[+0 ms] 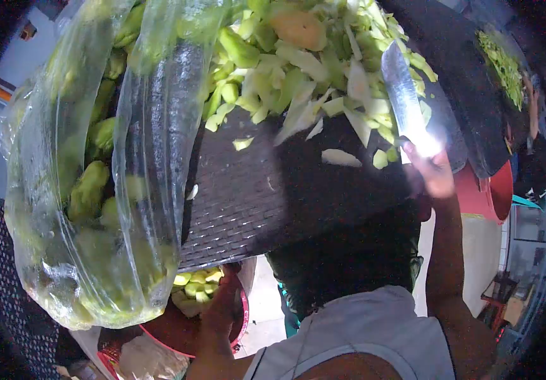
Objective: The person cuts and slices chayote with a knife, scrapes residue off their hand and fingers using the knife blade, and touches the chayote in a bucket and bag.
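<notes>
Head camera view: a dark woven table (pixel 232 202) spreads before the person, who wears a sleeveless grey top (pixel 374 323). Toward the table's right edge, the right hand (pixel 436 174) has its fingers closed round the handle of a knife (pixel 402 88); bright glare covers part of the grip, and the blade points toward the table's far side, against a heap of cut pale green pieces (pixel 304 69). One loose slice (pixel 341 158) lies on the table, nearer the person than that heap. Over the table's left end sits a clear plastic bag (pixel 105 253) of whole green vegetables (pixel 89 190). Below the table's near edge, toward its left, the left hand (pixel 221 294) is at a red tub (pixel 245 313) containing chunky pieces (pixel 195 286); its fingers are partly hidden, so how far they are spread, or whether they grasp anything, cannot be told. Beyond the table's right edge stands another red container (pixel 499 190).
</notes>
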Available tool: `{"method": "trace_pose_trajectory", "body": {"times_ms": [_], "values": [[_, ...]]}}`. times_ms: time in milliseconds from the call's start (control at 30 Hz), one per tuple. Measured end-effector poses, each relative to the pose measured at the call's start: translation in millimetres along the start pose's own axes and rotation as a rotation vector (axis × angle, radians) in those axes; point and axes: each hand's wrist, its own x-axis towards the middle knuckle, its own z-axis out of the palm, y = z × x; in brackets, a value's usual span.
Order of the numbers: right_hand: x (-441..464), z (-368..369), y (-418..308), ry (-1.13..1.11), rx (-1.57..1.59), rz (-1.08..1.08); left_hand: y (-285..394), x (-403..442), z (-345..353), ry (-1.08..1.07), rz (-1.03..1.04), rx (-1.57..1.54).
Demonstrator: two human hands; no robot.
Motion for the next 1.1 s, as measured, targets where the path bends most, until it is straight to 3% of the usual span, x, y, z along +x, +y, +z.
{"method": "trace_pose_trajectory", "body": {"times_ms": [167, 333, 433, 500, 533, 600, 633, 700, 800, 867, 1100], "values": [[3.5, -4.7, 9.2, -0.047, 0.007, -0.081, -14.4, -24.2, -56.4, 0.134, -0.197, -0.003], [1.4, 1.0, 4.4, -0.090, 0.101, -0.166, -11.2, -96.6, -197.6, 0.563, -0.451, -0.059], [5.9, -9.1, 25.6, -0.126, 0.086, -0.186, 31.4, -157.1, -288.3, 0.912, -0.378, -0.325], [9.8, -6.4, 17.3, -0.101, 0.056, -0.093, 83.0, -177.0, -333.2, 1.050, -0.165, -0.193], [4.8, -1.0, 0.7, -0.072, 0.037, 0.002, 122.6, -175.7, -363.6, 0.981, -0.041, -0.399], [-4.0, 8.3, -15.3, -0.006, 0.065, 0.139, 177.2, -161.5, -397.8, 0.850, 0.391, -0.408], [-3.1, 4.1, -14.6, -0.048, 0.079, 0.122, 198.7, -152.4, -412.7, 0.721, 0.455, -0.367], [0.6, -1.2, -2.8, -0.127, 0.106, 0.083, 231.1, -111.0, -425.5, 0.552, 0.448, -0.230], [1.2, -5.1, -1.1, -0.173, 0.055, 0.001, 239.7, -28.4, -419.4, 0.660, 0.447, 0.103], [-2.1, -8.1, -4.5, -0.215, 0.073, -0.029, 245.1, 6.7, -436.6, 0.634, 0.369, 0.111], [3.1, -5.1, 12.1, -0.160, 0.100, -0.234, 223.7, -18.6, -421.9, 0.606, 0.368, 0.019]]}}
